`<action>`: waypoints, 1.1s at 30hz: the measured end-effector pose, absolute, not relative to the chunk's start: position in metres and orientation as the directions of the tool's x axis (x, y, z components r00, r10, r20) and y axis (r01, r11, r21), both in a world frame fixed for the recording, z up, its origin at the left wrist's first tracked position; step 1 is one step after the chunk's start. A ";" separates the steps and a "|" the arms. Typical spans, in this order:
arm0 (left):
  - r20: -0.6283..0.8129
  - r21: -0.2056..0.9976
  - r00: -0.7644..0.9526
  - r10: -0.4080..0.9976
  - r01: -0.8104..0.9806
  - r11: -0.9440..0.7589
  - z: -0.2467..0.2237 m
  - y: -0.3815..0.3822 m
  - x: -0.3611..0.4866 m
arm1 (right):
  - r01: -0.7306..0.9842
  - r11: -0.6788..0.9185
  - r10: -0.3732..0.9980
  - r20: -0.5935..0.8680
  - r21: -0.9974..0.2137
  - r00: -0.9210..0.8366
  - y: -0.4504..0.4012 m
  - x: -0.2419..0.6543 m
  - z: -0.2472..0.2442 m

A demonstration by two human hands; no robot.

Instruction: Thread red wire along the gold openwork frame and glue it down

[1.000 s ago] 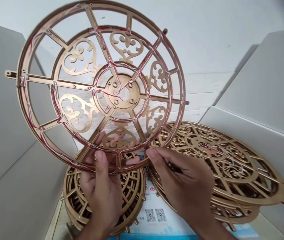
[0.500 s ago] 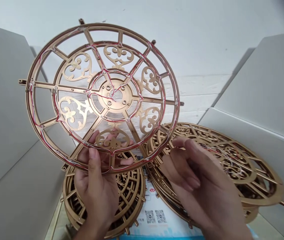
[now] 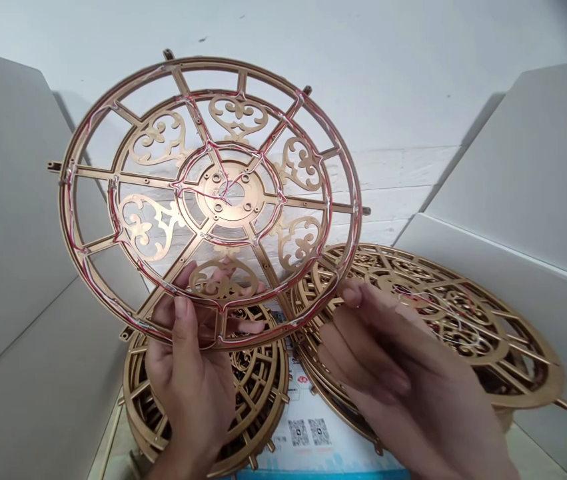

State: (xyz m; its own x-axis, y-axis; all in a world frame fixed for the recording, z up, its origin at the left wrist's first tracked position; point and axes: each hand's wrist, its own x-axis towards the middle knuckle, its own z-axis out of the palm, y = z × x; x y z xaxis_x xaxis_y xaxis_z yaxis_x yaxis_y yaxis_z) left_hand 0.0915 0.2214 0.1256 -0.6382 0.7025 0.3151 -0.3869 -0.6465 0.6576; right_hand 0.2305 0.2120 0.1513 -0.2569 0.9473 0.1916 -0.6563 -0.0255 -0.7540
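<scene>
My left hand grips the lower rim of a round gold-coloured openwork frame, thumb in front and fingers behind it. The frame is raised and tilted towards me. Red and white wires run along its rings and spokes and meet at the centre hole. Heart-shaped scrollwork fills gaps between the spokes. Close to the frame's lower right rim is my right hand, its fingers curled and its index fingertip at the rim. Whether that fingertip touches the rim I cannot tell. Nothing shows inside the right hand's fingers.
A stack of smaller round gold frames lies below my left hand. Larger stacked gold frames, with loose wires on top, lie at the right. Beneath is a white printed sheet with QR codes. Grey panels stand at both sides.
The held frame has shifted slightly down and to the right and changed its tilt a little. My right hand has moved slightly down, and its curled index finger now sits nearer the rim.
</scene>
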 end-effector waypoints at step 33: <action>-0.094 0.630 -0.564 0.820 -0.671 -0.390 0.149 0.228 0.079 | -0.624 0.366 0.906 0.417 -0.691 0.071 0.235 0.225 0.147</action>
